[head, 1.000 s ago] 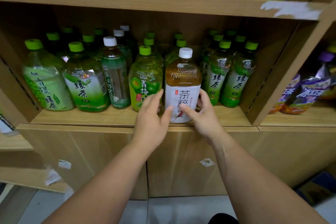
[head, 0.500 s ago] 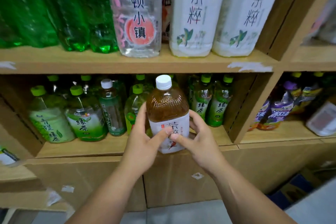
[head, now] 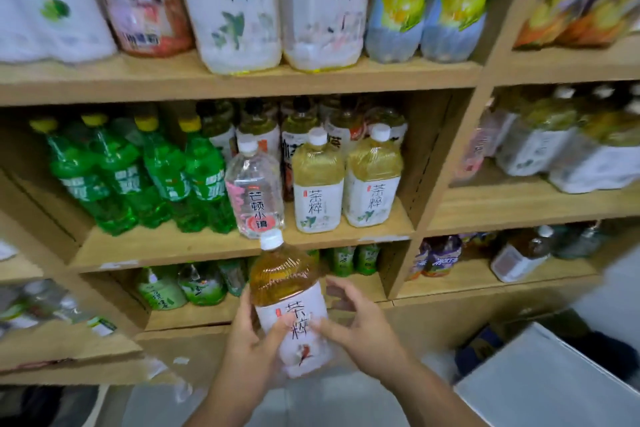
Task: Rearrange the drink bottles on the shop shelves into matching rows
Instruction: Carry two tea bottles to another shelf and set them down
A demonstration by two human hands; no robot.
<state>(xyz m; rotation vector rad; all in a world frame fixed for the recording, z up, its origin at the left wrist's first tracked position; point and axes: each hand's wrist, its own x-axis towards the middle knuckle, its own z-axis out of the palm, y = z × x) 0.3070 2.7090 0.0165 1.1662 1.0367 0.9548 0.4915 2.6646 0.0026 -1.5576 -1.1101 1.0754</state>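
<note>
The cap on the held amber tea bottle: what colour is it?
Its round plastic cap is white; head view.

Middle shelf point(head: 173, 248) front: four green bottles point(head: 121, 180), one clear bottle point(head: 254, 191), two pale tea bottles point(head: 318, 191); one amber bottle point(head: 287, 288) held.

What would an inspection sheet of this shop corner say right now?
Surface: wooden shelf boards, stocked on every level.
Job's things: amber tea bottle with white cap and white label, held off the shelves; two pale yellow tea bottles with like labels on the middle shelf.
Clutter: clear bottle with pink label beside them; green soda bottles with yellow caps to its left.
Grips: left hand and right hand both hold the amber bottle.
Cables: nothing seen.
Surroundings: white box at lower right.
</note>
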